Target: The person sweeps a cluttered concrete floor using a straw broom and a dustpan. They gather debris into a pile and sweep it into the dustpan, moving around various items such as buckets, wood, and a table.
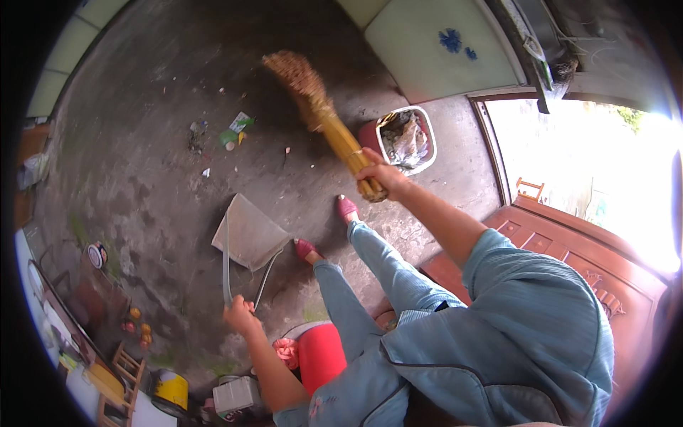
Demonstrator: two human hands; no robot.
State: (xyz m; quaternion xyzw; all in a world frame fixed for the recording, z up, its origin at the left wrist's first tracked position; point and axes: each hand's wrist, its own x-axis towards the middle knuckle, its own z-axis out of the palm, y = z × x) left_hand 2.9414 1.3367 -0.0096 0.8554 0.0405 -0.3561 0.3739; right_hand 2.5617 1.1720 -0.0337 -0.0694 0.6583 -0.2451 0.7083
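Note:
My right hand (385, 175) grips the thick bound handle of a straw hand broom (331, 123). Its reddish-brown bristle head points away from me, raised over the concrete floor. In my left hand (243, 316) is the bent metal handle of a wide dustpan (251, 235), whose pan lies at or just above the floor left of my feet. Beyond the pan are litter scraps: a green piece of rubbish (228, 138), a printed white scrap (239, 122) and a small pile of dirt (197, 136). Whether the pan holds anything is hard to tell.
A red-and-white waste bin (431, 140) filled with rubbish stands right of the broom. An open doorway (581, 155) and reddish-brown door (565, 240) are at right. Near my left leg sits a red container (321, 356). A yellow bucket (171, 392) and wooden chair (125, 373) stand lower left.

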